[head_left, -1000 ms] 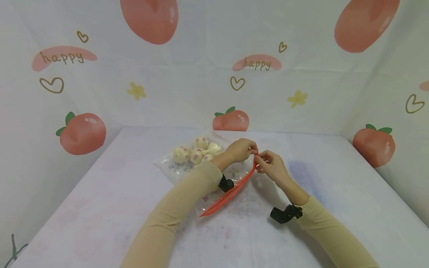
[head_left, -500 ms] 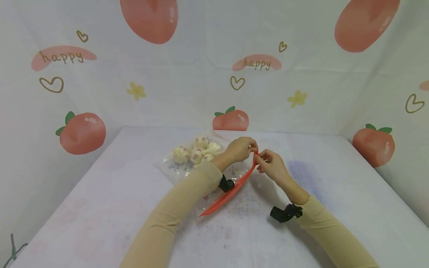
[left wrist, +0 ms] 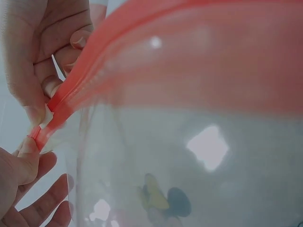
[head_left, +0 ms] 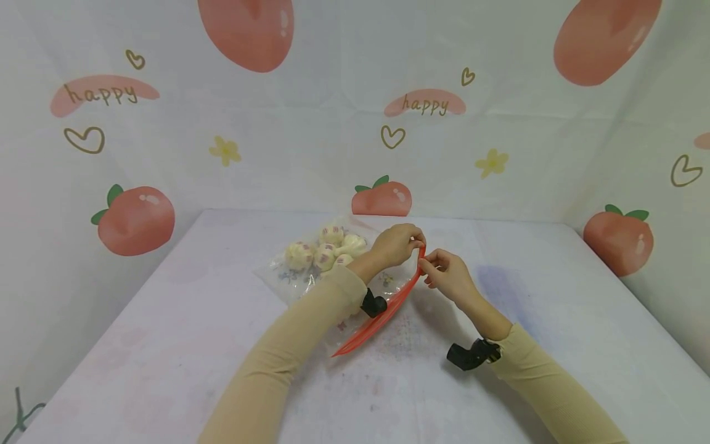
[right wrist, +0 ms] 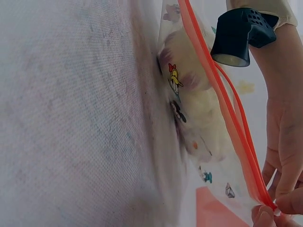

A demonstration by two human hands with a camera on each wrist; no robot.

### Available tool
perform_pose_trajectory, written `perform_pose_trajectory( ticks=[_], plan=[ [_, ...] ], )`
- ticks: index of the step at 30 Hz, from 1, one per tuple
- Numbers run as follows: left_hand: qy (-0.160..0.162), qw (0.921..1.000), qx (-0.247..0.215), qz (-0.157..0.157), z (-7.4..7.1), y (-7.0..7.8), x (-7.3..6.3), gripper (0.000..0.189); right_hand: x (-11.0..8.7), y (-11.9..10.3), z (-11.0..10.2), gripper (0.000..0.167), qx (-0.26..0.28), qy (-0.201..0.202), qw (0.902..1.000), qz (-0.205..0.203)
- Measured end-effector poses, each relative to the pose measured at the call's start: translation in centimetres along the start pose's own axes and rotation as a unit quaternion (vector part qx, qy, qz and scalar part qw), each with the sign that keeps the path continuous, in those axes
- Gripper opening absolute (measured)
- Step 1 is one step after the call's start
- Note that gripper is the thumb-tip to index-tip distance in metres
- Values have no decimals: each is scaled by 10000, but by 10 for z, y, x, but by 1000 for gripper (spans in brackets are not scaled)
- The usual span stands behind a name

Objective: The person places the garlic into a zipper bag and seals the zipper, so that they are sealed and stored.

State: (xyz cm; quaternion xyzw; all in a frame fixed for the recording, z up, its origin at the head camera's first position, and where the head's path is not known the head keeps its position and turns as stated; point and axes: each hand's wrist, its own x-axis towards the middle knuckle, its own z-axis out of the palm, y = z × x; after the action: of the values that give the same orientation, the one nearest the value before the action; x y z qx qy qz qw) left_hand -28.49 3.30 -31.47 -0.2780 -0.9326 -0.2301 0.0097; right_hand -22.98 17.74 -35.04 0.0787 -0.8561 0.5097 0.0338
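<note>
A clear plastic zip bag (head_left: 299, 285) with small cartoon prints lies on the table. Inside it are several cream, purple-streaked garlic bulbs (head_left: 300, 256). A red zip strip (head_left: 383, 318) edges its mouth, running diagonally toward the far right. My left hand (head_left: 397, 245) pinches the far end of that strip between thumb and fingers. Just beside it, my right hand (head_left: 452, 275) pinches a small white slider (left wrist: 46, 117) on the red zip. In the left wrist view the two hands' fingertips are very close together. My left forearm hides part of the bag.
A pale, stained cloth covers the table (head_left: 166, 357). Behind it hangs a white backdrop (head_left: 310, 142) printed with peaches, hearts and flowers. Black cameras (head_left: 473, 354) sit on both wrists. A dark cord (head_left: 22, 416) shows at the lower left.
My right hand has shifted slightly along the red strip, widening the gap between my hands. My left hand has risen a little with the strip's end.
</note>
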Motion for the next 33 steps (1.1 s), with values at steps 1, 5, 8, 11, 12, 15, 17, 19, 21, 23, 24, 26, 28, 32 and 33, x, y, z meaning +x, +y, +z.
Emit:
perform_pose_trajectory(
  ticks=[1,5,8,11,12,15,17,19,21,23,24,26,28,32,33],
  plan=[
    [7,10000,-5,0,0,0,0,16,0,0,0,21,-1,0,10000,-10],
    [56,10000,-11,-5,1,-1,0,16,-1,-1,0,21,-42,-27,10000,-39],
    [97,10000,-1,10,1,-2,0,16,-2,-1,1,22,-114,-37,9999,-32],
    [133,9999,19,33,1,-2,0,17,-2,-1,1,21,-171,-49,9998,-30],
    [139,9999,25,39,1,-2,0,17,-2,0,2,21,-170,-47,9998,-44],
    [149,9999,31,45,0,-3,0,18,-3,0,3,20,-163,-66,9998,-80],
    [143,9999,12,33,-1,-3,0,18,-4,-1,4,19,-158,-78,9998,-105],
    [143,9999,-17,20,-1,-3,-1,18,-5,-1,4,20,-173,-87,9997,-139],
    [151,9999,-41,19,-2,-4,-1,18,-7,-1,5,19,-168,-108,9996,-184],
    [165,9998,-51,34,-2,-5,-1,17,-7,-1,6,19,-166,-145,9995,-220],
    [164,9998,-58,34,-2,-5,-1,17,-8,-1,6,18,-181,-158,9994,-241],
    [159,9998,-68,36,-1,-6,0,17,-8,0,7,17,-184,-198,9993,-255],
    [152,9999,-74,18,-2,-6,0,17,-8,0,8,17,-198,-225,9992,-250],
    [170,9998,-88,-11,-3,-6,0,17,-10,-1,9,18,-178,-269,9991,-260],
    [185,9998,-82,-8,-3,-6,0,17,-10,-2,10,19,-178,-277,9991,-265]
  ],
)
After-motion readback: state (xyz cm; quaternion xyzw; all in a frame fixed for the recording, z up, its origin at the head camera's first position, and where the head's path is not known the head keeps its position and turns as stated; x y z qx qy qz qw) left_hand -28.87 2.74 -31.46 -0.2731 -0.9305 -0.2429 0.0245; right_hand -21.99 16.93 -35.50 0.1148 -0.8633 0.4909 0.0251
